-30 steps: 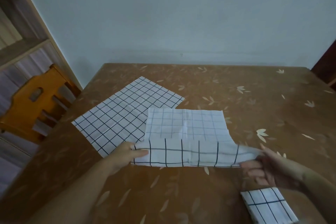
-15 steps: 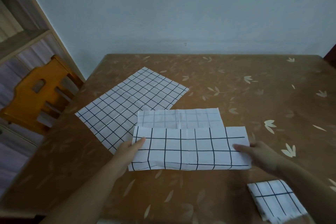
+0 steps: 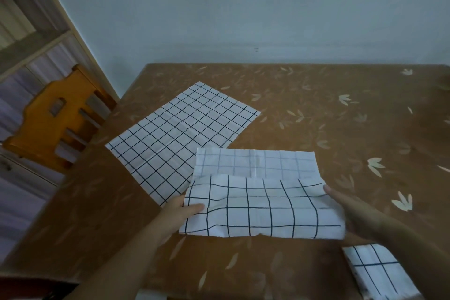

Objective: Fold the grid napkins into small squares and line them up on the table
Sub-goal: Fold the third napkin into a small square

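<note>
A white napkin with black grid lines lies in front of me, its near half folded over so that a paler strip of its underside shows behind. My left hand pinches its left edge, thumb on top. At the right edge, my right hand holds the fold, fingers stretched along the cloth. The top layer is slightly rippled. A second grid napkin lies flat and unfolded to the far left, partly under the first. A napkin folded into a small square sits at the near right.
The brown leaf-patterned table reaches back to a pale wall. An orange wooden chair stands at the table's left side, with a wooden shelf unit behind it.
Both hands have carried the napkin's near edge up and away from me, laying it over the far part. The folded layer now covers more of the napkin.
</note>
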### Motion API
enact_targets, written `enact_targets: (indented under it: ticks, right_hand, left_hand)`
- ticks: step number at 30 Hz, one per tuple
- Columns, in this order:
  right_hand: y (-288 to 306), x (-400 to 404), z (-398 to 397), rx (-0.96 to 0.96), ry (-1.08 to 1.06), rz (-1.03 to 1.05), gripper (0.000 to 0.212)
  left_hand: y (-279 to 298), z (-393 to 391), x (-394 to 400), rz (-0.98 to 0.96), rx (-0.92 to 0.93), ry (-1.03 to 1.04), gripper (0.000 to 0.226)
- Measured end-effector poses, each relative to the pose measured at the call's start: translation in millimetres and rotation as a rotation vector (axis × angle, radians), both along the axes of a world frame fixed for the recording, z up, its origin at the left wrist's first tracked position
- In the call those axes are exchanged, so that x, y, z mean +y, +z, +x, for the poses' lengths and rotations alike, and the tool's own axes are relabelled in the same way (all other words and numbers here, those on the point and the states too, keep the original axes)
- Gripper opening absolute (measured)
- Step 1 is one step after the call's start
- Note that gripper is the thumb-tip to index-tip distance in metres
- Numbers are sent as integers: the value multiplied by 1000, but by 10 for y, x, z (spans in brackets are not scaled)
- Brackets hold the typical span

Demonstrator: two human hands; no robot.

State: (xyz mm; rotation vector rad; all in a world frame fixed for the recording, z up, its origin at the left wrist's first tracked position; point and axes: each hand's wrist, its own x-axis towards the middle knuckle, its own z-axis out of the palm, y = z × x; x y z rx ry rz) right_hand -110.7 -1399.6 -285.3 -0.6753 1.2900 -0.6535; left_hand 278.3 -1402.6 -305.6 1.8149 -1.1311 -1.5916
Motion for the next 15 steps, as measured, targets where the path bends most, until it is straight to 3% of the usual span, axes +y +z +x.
enact_targets:
  ticks: [2,5,11,13,15]
  right_hand:
    - [-73,40,-38,13,157,31,51]
    - [-217,43,-22,232,78,-14,28]
    - [-464,-5,24,522,-59,-58,18]
    - [-482,-24,88,678,-58,-90,24]
    - [-480,-37,161,815,-117,-166,34]
  left_hand:
    - [-54,-19,-10,-37,-42,76,7]
    - [-77,-41,-11,-72,-20,71,12]
    - [-142,-83,-43,-114,-38,22,60]
    - [-179,-118,-30,-211,-144,125,56]
    - [-271,-176,15,-427,-437,149,47]
